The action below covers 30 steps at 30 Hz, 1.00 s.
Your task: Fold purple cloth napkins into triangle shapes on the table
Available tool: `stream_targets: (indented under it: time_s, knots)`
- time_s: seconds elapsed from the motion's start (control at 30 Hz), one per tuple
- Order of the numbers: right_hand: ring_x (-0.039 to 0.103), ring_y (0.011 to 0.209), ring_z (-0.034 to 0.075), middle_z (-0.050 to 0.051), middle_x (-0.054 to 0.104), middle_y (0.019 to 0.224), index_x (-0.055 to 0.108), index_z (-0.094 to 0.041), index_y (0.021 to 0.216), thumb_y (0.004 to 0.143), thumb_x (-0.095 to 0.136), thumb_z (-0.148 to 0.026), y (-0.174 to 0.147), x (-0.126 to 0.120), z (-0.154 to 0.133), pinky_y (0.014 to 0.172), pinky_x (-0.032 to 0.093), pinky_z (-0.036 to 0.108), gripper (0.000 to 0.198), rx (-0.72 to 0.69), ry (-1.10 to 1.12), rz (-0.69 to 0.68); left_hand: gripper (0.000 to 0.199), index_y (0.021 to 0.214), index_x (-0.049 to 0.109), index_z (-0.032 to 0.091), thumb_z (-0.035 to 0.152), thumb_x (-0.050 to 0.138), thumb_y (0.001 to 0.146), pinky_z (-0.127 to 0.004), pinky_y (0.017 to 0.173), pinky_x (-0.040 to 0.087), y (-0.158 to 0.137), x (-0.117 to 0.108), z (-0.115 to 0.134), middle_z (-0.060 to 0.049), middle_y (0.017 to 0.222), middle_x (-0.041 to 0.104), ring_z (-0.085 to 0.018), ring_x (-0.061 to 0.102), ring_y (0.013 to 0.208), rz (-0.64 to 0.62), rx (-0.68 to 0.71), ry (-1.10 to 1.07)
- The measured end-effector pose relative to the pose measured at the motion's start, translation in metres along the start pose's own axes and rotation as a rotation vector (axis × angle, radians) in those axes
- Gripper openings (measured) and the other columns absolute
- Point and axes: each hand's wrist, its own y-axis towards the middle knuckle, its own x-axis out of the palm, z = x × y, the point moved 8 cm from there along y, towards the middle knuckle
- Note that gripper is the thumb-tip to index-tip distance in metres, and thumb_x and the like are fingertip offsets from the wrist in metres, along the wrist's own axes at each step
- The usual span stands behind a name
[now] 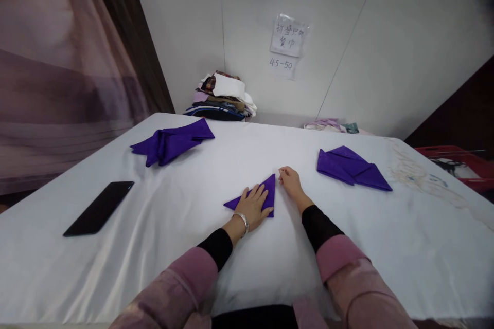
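A purple cloth napkin (269, 191), folded into a small triangle, lies on the white-covered table in front of me. My left hand (253, 206) rests flat on it with fingers stretched out, hiding much of its middle. Just right of the triangle's upper tip is my right hand (290, 181), its fingers curled together and a narrow gap between them and the cloth. Another folded purple napkin (351, 167) lies to the right. At the back left sits a purple napkin (173, 141) gathered into a pleated, bow-like shape.
A black flat tablet-like object (99, 209) lies at the left. Behind the table's far edge are a stack of folded clothes (222, 96) and more cloth (328, 124). A red basket (459, 159) stands beyond the right edge. A handwritten paper sign (287, 36) hangs on the wall.
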Motion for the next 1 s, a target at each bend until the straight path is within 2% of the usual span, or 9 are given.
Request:
stream_targets:
  time_s: [0.07, 0.13, 0.2, 0.27, 0.4, 0.5, 0.63, 0.87, 1.0]
  knots:
    - [0.061, 0.090, 0.014, 0.007, 0.065, 0.103, 0.054, -0.017, 0.112, 0.090, 0.028, -0.030, -0.015, -0.002, -0.011, 0.076, 0.046, 0.024, 0.036, -0.075, 0.025, 0.062, 0.059, 0.137, 0.034, 0.020, 0.052, 0.030, 0.088, -0.051, 0.108, 0.012, 0.000, 0.000, 0.000, -0.009, 0.146, 0.029, -0.026, 0.019, 0.136, -0.002, 0.002, -0.002]
    - [0.053, 0.108, 0.016, 0.007, 0.059, 0.118, 0.053, -0.020, 0.116, 0.090, 0.033, -0.034, -0.033, 0.006, -0.034, 0.090, 0.041, 0.028, 0.036, -0.256, 0.023, 0.039, 0.058, 0.137, 0.034, 0.020, 0.051, 0.031, 0.088, -0.051, 0.109, 0.012, 0.000, 0.000, 0.001, -0.009, 0.146, 0.031, -0.026, 0.020, 0.136, -0.001, 0.012, -0.005]
    - [0.041, 0.123, 0.019, 0.008, 0.049, 0.132, 0.050, -0.021, 0.123, 0.089, 0.039, -0.040, -0.052, 0.024, -0.059, 0.101, 0.031, 0.034, 0.040, -0.489, -0.029, -0.073, 0.058, 0.139, 0.031, 0.022, 0.048, 0.034, 0.087, -0.050, 0.109, 0.012, 0.000, -0.003, 0.003, -0.007, 0.145, 0.032, -0.026, 0.019, 0.136, 0.018, 0.028, -0.003]
    - [0.026, 0.133, 0.022, 0.009, 0.037, 0.142, 0.043, -0.020, 0.131, 0.087, 0.042, -0.046, -0.064, 0.044, -0.072, 0.108, 0.019, 0.041, 0.051, -0.624, -0.122, -0.224, 0.059, 0.140, 0.027, 0.024, 0.046, 0.037, 0.086, -0.050, 0.109, 0.012, 0.000, -0.007, 0.004, -0.006, 0.146, 0.031, -0.027, 0.017, 0.136, 0.056, 0.040, 0.003]
    - [0.015, 0.136, 0.024, 0.013, 0.026, 0.146, 0.033, -0.017, 0.138, 0.090, 0.032, -0.052, -0.053, 0.061, -0.067, 0.109, 0.011, 0.045, 0.060, -0.586, -0.271, -0.364, 0.059, 0.139, 0.030, 0.022, 0.045, 0.039, 0.086, -0.051, 0.108, 0.015, 0.000, -0.006, 0.002, -0.009, 0.144, 0.035, -0.028, 0.022, 0.135, 0.044, 0.019, 0.011]
    - [0.014, 0.137, 0.022, 0.010, 0.024, 0.148, 0.032, -0.019, 0.138, 0.090, 0.029, -0.053, -0.035, 0.059, -0.058, 0.109, 0.009, 0.044, 0.059, -0.516, -0.328, -0.342, 0.056, 0.135, 0.038, 0.018, 0.047, 0.036, 0.087, -0.051, 0.107, 0.017, 0.001, -0.003, -0.001, -0.010, 0.140, 0.040, -0.028, 0.028, 0.132, 0.022, 0.012, 0.019]
    - [0.014, 0.137, 0.022, 0.009, 0.023, 0.148, 0.032, -0.020, 0.138, 0.090, 0.026, -0.056, -0.019, 0.057, -0.051, 0.108, 0.008, 0.047, 0.060, -0.449, -0.357, -0.317, 0.058, 0.135, 0.039, 0.015, 0.047, 0.033, 0.087, -0.051, 0.107, 0.017, 0.003, -0.002, -0.002, -0.012, 0.140, 0.039, -0.028, 0.027, 0.133, 0.007, 0.008, 0.050]
    - [0.015, 0.136, 0.022, 0.010, 0.026, 0.147, 0.036, -0.020, 0.136, 0.090, 0.022, -0.057, -0.020, 0.055, -0.054, 0.109, 0.009, 0.047, 0.060, -0.471, -0.380, -0.287, 0.065, 0.135, 0.037, 0.012, 0.053, 0.030, 0.086, -0.049, 0.108, 0.019, 0.003, 0.002, -0.008, -0.013, 0.142, 0.035, -0.027, 0.025, 0.134, -0.024, -0.017, 0.081]
    - [0.016, 0.136, 0.022, 0.011, 0.028, 0.146, 0.036, -0.019, 0.135, 0.090, 0.023, -0.057, -0.021, 0.053, -0.056, 0.108, 0.010, 0.048, 0.060, -0.496, -0.387, -0.259, 0.077, 0.136, 0.035, 0.010, 0.062, 0.032, 0.081, -0.052, 0.107, 0.018, -0.009, -0.001, -0.023, -0.014, 0.144, 0.030, -0.030, 0.024, 0.134, 0.016, -0.115, 0.106]
